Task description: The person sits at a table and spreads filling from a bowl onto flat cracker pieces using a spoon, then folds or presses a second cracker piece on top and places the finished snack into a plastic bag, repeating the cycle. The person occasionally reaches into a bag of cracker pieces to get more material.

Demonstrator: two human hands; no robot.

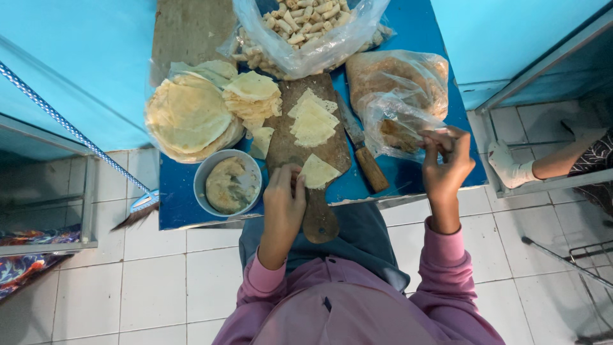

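Blue table [191, 204] carries a wooden board [300, 137] where the left hand [284, 191] presses loosely curled fingers on a pale wrapper piece [318, 171], while the right hand [450, 160] pinches filling, grip narrow, beside a clear plastic bag [399, 96].

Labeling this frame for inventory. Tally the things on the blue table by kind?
Plastic bags: 2, one of rolled pieces, one of filling
Wrapper stacks: 3, round, cut wedges, on the board
Wooden cutting board: 1
Knife: 1
Bowl: 1
Total: 8
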